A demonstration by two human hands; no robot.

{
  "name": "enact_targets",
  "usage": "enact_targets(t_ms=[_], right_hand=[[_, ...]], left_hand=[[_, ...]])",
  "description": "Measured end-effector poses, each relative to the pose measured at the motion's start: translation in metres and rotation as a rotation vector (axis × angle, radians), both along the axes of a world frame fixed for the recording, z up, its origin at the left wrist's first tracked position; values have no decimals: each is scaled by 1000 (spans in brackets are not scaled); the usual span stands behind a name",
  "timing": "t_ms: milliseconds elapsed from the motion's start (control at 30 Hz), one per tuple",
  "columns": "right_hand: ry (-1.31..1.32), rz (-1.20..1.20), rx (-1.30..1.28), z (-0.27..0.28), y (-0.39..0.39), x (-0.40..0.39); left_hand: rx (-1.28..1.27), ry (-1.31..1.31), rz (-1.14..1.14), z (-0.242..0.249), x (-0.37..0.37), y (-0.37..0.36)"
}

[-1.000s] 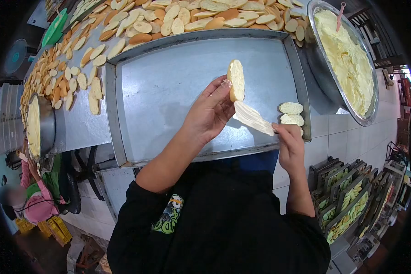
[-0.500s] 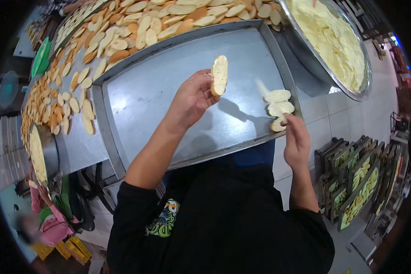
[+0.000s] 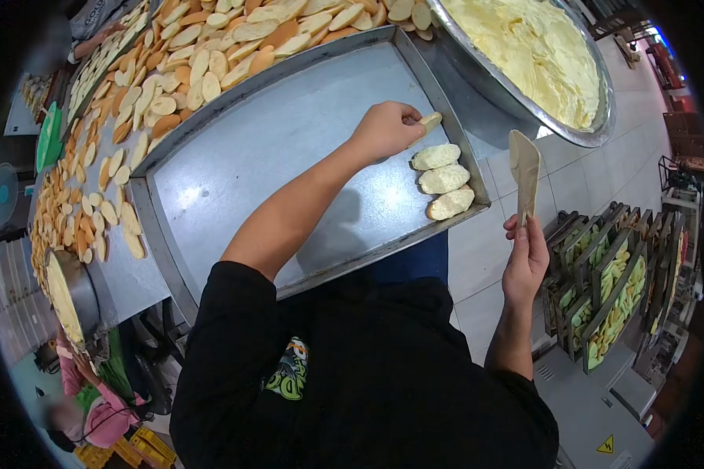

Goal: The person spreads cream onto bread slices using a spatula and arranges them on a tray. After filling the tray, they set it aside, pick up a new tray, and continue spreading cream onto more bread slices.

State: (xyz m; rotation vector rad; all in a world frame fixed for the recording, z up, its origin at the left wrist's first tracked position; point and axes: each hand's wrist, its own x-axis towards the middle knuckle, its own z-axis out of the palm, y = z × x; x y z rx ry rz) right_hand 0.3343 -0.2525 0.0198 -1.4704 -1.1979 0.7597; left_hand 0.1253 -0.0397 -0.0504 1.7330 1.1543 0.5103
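My left hand [image 3: 386, 131] is closed on a bread slice [image 3: 429, 123] at the right end of a large metal tray [image 3: 266, 164]. The slice is tilted and partly hidden by the fingers. Just below it, three bread slices coated with pale cream [image 3: 444, 179] lie in a column along the tray's right wall. Outside the tray, my right hand [image 3: 526, 266] grips the handle of a flat spatula [image 3: 526, 166], its blade pointing up with pale cream on it.
A big metal bowl of pale yellow cream [image 3: 536, 59] stands beyond the tray's far right corner. Loose bread slices [image 3: 203, 66] cover the table behind and left. Racked trays [image 3: 602, 289] stand at right. A person in pink [image 3: 105, 410] is at lower left, near another cream bowl [image 3: 66, 289].
My left hand has carried its bread slice right and lowered it to the tray's right end. My right hand has moved away from the coated slices, lifting the spatula outside the tray.
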Motion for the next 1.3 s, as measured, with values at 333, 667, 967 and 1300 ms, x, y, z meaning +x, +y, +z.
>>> enact_targets(t_ms=[333,667,967,1300], right_hand=[[27,43,-39,4,10,-2],[23,105,-59,5,20,-7],[25,116,-66,3,21,-7],[44,124,-131,-10,24,-12]], left_hand=[[123,63,-46,-3,-7,7],[175,118,-113,-4,-11,4],[13,-51,-14,-2,-11,-2],[94,-255,271,32,-104,30]])
